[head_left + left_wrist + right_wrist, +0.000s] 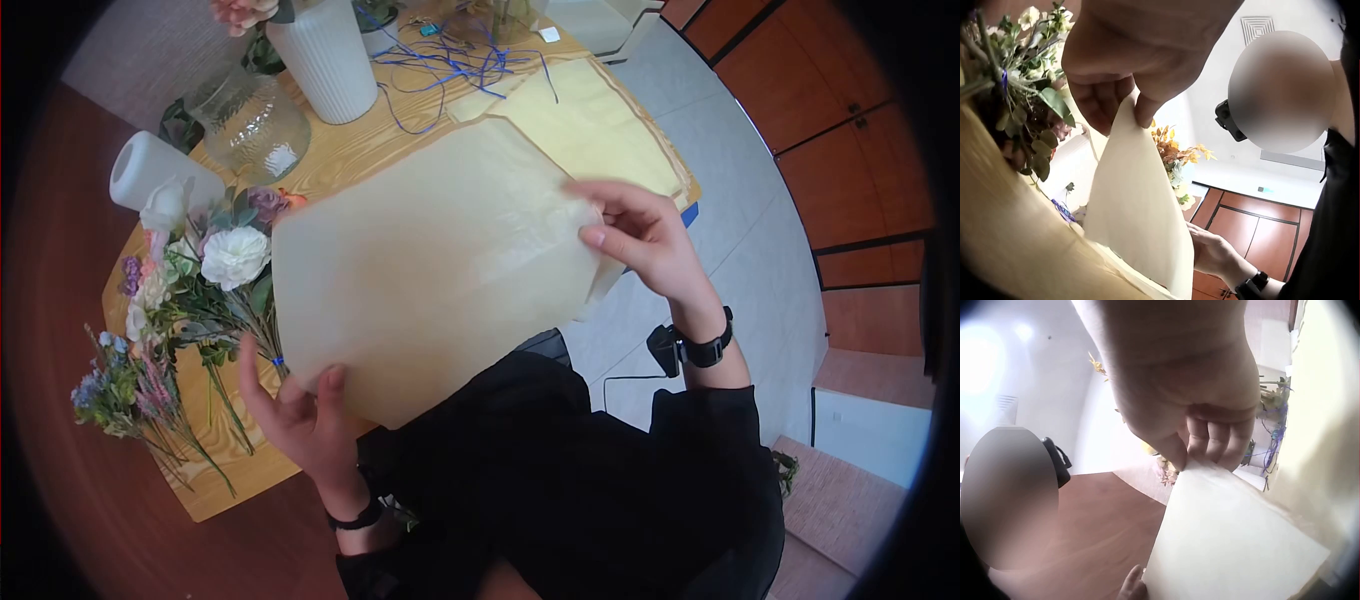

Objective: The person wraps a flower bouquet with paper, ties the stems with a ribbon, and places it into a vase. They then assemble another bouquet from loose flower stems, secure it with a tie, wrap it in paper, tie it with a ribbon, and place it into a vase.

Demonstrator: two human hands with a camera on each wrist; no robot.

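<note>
The wooden table [215, 490] is standing as the largest item and the landmark. A large cream sheet [420, 260] is being held up over the table's near edge, covering part of its top from the head view. Yellow sheets [605, 130] are lying at the table's right end, beyond the cream sheet. Artificial flowers [180, 275] are lying along the table's left side, their stems pointing towards the person. A ribbed white vase [325, 65] is standing near the table's far side, with a clear glass vase [250, 125] beside it. The right hand [650, 240] is pinching the cream sheet's right edge, thumb against fingers, nearly closed on the paper. The left hand [310, 430] is pinching the sheet's lower left corner between thumb and fingers, the grip closed at the paper while the index finger is extending away. Blue ribbon [470, 70] is lying tangled on the table's far part, near the yellow sheets.
</note>
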